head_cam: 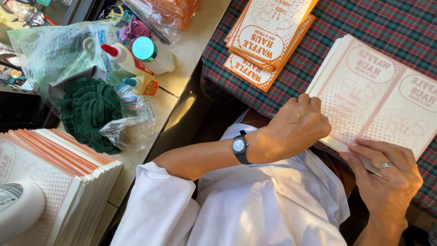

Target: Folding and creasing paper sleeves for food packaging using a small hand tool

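A stack of flat pale printed cardboard sheets (382, 91) lies on a red and green plaid tablecloth (346, 23). My left hand (298, 127), with a dark wristwatch (240, 146) on the wrist, reaches across and curls its fingers over the stack's left edge. My right hand (387, 180), wearing a ring, grips the near edge of the same stack, fingers on top. A smaller pile of orange and white printed sheets (268, 36) lies further back on the cloth.
To the left runs a beige counter (191, 50) with glue bottles (136, 61), a green knitted cloth (88, 111), plastic bags and a tall row of stacked sheets (59, 182). A white round object (16, 207) sits at the lower left.
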